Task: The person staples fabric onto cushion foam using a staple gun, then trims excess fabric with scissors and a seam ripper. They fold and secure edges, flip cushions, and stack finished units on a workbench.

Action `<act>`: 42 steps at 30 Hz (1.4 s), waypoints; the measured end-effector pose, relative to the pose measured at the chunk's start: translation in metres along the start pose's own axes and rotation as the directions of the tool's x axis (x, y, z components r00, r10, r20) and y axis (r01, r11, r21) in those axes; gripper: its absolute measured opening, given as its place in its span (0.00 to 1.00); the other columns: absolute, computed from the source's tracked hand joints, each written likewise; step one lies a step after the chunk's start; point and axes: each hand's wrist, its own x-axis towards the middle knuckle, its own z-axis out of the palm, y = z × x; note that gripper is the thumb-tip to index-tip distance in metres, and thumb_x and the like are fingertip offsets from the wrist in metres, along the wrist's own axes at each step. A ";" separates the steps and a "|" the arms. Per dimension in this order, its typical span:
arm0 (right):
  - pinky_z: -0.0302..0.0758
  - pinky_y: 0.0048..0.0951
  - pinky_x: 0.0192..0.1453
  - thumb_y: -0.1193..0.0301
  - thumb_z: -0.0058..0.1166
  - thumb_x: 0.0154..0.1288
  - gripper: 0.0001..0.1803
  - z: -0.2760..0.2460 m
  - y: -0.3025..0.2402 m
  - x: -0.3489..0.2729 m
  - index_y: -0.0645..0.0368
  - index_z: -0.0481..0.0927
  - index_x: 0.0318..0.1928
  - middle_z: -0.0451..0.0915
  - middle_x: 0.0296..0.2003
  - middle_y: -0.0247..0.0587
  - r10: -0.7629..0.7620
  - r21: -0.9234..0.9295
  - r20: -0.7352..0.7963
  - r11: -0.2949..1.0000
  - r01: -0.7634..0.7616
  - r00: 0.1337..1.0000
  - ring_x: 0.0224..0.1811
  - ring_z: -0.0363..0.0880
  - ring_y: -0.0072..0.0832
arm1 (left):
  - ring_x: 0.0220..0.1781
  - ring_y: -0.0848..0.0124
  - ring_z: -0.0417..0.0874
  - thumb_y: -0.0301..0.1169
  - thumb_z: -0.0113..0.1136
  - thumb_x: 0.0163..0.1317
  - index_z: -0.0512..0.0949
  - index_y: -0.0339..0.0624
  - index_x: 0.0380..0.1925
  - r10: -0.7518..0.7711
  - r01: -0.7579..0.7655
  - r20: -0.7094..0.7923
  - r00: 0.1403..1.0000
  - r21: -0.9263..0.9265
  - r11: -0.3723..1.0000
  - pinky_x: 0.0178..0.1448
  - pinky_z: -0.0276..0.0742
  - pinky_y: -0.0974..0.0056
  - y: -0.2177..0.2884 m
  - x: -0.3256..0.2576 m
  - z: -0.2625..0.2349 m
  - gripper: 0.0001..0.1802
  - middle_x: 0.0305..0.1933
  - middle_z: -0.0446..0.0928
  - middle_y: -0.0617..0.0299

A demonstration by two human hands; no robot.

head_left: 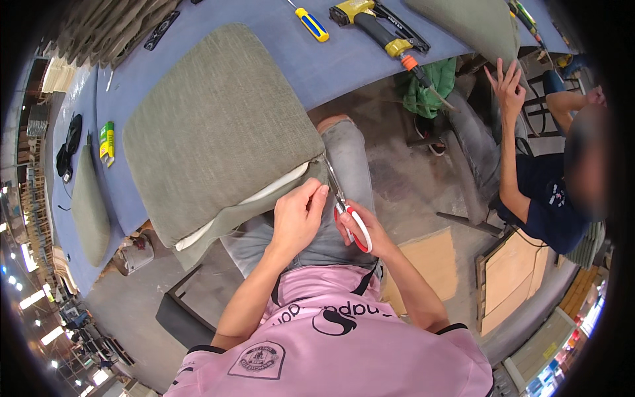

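A grey-green fabric-covered seat cushion [221, 126] lies on the blue-topped table and juts over its near edge toward me. Along its near side a white strip [281, 182] of padding or lining shows above a loose flap of fabric [245, 210]. My left hand [299, 218] pinches that flap near the cushion's right corner. My right hand [364, 228] grips a pair of scissors [357, 228] with red and white handles. Their blades point away from me and reach the fabric at the corner, close to my left fingers. How far apart the blades are is hard to see.
Beyond the cushion lie a yellow-and-blue screwdriver [312, 24] and a yellow-black staple gun [380, 30] with a hose. Stacked fabric pieces [112, 26] sit far left; a green-yellow box [107, 142] lies left. A co-worker [542, 192] sits at right, one hand touching another cushion [473, 23].
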 end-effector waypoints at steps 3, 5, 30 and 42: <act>0.71 0.24 0.31 0.47 0.49 0.86 0.24 -0.007 -0.006 0.000 0.57 0.75 0.47 0.74 0.28 0.31 0.025 0.031 0.031 0.999 -0.026 0.999 0.26 0.73 0.20 | 0.27 0.47 0.78 0.38 0.58 0.80 0.75 0.38 0.34 0.002 -0.003 0.008 1.000 0.017 1.000 0.34 0.72 0.50 0.005 0.000 -0.003 0.16 0.26 0.75 0.47; 0.71 0.23 0.31 0.46 0.50 0.86 0.24 -0.007 -0.009 0.000 0.57 0.75 0.47 0.73 0.28 0.31 0.022 0.069 0.049 0.997 -0.026 0.999 0.26 0.73 0.20 | 0.27 0.47 0.78 0.38 0.59 0.80 0.76 0.38 0.34 0.020 -0.020 0.014 1.000 0.025 0.999 0.34 0.72 0.49 0.003 -0.001 -0.004 0.16 0.25 0.75 0.48; 0.75 0.35 0.43 0.37 0.46 0.83 0.27 0.113 -0.082 0.076 0.44 0.78 0.59 0.85 0.47 0.31 0.083 0.715 -0.389 0.655 0.245 0.917 0.40 0.79 0.31 | 0.31 0.79 0.80 0.32 0.48 0.83 0.79 0.43 0.50 -0.734 0.110 -0.433 0.523 -0.820 0.562 0.33 0.70 0.70 -0.195 -0.206 -0.134 0.10 0.36 0.82 0.64; 0.76 0.28 0.40 0.52 0.53 0.85 0.18 0.030 -0.216 0.147 0.54 0.78 0.53 0.85 0.46 0.42 -0.596 -0.244 -0.263 0.802 0.545 0.759 0.43 0.87 0.34 | 0.41 0.78 0.79 0.29 0.47 0.81 0.83 0.40 0.54 -0.426 0.133 -0.232 0.874 -0.730 0.670 0.49 0.77 0.69 -0.156 -0.161 -0.102 0.15 0.36 0.79 0.68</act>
